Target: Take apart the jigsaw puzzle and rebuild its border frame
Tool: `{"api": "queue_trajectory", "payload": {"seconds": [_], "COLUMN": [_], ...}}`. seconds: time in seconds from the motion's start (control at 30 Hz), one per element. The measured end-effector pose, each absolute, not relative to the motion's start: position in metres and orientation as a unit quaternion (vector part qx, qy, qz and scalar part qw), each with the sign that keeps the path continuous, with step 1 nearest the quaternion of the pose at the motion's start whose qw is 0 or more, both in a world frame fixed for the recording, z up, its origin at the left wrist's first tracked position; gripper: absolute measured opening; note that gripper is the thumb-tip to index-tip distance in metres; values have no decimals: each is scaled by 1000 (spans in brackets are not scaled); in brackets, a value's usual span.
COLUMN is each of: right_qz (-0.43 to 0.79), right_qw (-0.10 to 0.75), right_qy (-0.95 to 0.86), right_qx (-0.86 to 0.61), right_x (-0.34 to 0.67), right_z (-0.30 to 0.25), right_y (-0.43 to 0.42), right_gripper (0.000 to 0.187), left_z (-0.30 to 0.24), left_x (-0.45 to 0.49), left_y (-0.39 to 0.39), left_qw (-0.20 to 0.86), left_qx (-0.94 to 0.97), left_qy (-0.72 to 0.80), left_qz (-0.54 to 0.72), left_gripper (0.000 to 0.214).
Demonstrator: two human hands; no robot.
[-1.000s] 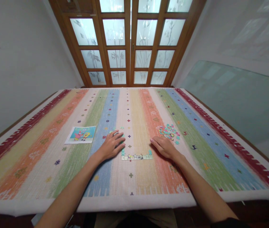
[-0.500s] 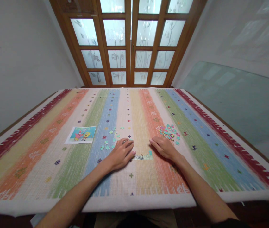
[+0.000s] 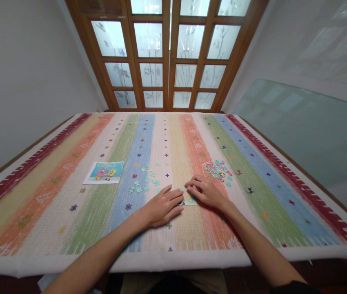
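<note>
My left hand (image 3: 165, 206) lies with fingers stretched out over the left end of a narrow strip of joined jigsaw pieces (image 3: 190, 201). Its fingers hide part of that strip. My right hand (image 3: 206, 192) is closed, fingers bent together just above the strip, with its tips close to the left fingertips. A small teal jigsaw piece (image 3: 182, 189) shows at the right fingertips, partly covered. Loose teal pieces (image 3: 146, 188) are spread beyond my left hand. A heap of mixed-colour pieces (image 3: 219, 169) lies beyond my right hand.
A printed cartoon picture (image 3: 105, 172) lies flat to the left on the striped tablecloth (image 3: 100, 220). Wooden doors with glass panes (image 3: 167, 57) stand past the table's far edge. A large glass sheet (image 3: 302, 122) leans on the right wall.
My right hand has moved left, its fingertips now close to my left hand. My left hand has slid right and slightly nearer, uncovering some teal pieces and covering more of the strip.
</note>
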State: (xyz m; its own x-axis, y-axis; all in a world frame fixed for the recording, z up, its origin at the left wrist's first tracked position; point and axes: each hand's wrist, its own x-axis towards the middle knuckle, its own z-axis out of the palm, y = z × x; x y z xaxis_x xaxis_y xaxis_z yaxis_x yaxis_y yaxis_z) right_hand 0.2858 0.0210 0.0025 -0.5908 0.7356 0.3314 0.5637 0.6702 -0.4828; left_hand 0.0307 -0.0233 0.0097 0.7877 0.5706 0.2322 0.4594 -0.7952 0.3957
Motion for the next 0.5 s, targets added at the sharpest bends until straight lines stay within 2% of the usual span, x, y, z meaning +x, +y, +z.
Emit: {"api": "queue_trajectory", "payload": {"seconds": [0.27, 0.5], "right_qz": [179, 223], "right_qw": [263, 260], "right_qy": [-883, -860], "right_qx": [-346, -378], "right_x": [278, 278], "right_z": [-6, -2], "right_y": [20, 20], "right_gripper": [23, 12], "left_z": [9, 7], "left_x": [31, 18], "left_y": [-22, -9], "left_qw": [143, 82], "left_qx": [937, 907], "left_qy": [242, 304], "left_qz": [206, 281], "left_gripper": [34, 28]}}
